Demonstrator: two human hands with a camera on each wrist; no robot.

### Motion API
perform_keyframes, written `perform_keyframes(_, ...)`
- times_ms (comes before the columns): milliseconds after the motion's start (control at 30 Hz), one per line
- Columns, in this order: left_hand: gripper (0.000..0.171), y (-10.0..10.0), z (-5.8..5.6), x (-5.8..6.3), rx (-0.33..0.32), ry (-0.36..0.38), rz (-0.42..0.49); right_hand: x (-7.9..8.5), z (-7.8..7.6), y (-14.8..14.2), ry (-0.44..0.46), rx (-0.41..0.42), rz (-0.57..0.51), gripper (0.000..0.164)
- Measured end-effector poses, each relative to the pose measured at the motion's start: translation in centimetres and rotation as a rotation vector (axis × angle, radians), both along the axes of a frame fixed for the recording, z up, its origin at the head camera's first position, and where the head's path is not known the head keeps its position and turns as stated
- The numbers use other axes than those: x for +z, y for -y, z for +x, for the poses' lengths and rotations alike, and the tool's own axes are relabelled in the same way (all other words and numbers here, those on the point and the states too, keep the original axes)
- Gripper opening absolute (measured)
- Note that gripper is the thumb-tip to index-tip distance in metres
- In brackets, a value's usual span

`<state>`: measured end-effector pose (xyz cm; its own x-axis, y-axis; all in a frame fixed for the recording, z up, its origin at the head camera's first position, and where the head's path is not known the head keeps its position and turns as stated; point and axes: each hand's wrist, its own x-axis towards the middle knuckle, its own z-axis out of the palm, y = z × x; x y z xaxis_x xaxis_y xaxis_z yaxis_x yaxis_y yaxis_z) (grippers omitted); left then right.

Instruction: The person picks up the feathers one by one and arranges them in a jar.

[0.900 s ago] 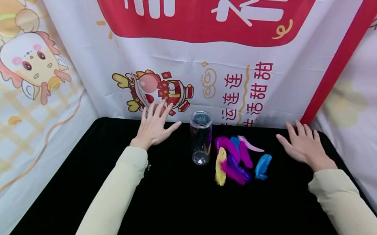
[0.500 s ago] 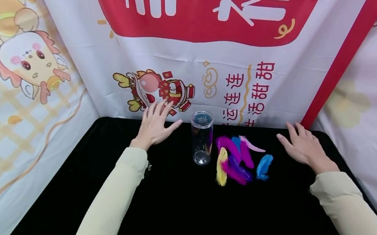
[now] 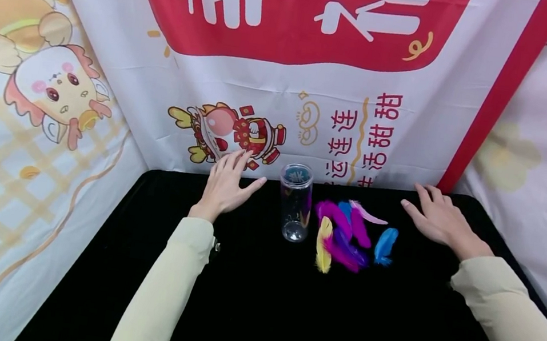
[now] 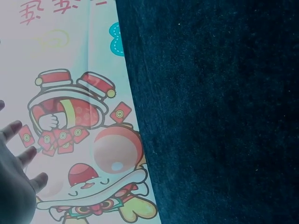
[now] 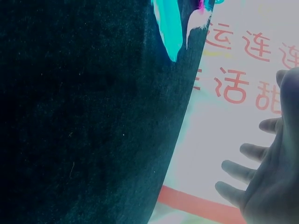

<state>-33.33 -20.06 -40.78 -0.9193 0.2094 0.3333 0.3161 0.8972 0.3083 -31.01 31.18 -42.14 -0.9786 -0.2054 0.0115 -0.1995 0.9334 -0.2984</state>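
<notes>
My left hand point(image 3: 224, 187) lies at the far left of the black table, fingers spread and holding nothing. Just to its right stands a clear plastic jar point(image 3: 295, 208), upright, its top toward the backdrop. Right of the jar is a loose pile of feathers: a yellow feather point(image 3: 324, 245), magenta and purple feathers point(image 3: 346, 249), and a pale pink feather point(image 3: 367, 213). A blue feather point(image 3: 385, 244) lies apart on the pile's right side. My right hand point(image 3: 440, 218) is near the back right corner with fingers extended, nothing in it; the right wrist view shows the blue feather point(image 5: 169, 30) too.
The black cloth-covered table point(image 3: 255, 312) meets a printed white and red backdrop point(image 3: 264, 83) at its back edge. Patterned fabric point(image 3: 58, 188) hangs along the left side, and a pale curtain point(image 3: 546, 189) along the right.
The whole head view shifts slightly right and down. Both hands stay in place, and the jar and feathers keep their positions on the table.
</notes>
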Motion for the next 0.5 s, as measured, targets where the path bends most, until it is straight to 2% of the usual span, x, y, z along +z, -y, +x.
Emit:
perform_keyframes(200, 0.091, -0.05, 0.20, 0.27, -0.005, 0.013, 0.022, 0.03, 0.27, 0.07, -0.001, -0.001, -0.026, 0.086)
perform_keyframes(500, 0.087, 0.01, 0.70, 0.25, -0.023, 0.036, 0.128, 0.01, 0.96, 0.32, -0.007, 0.002, -0.068, 0.082)
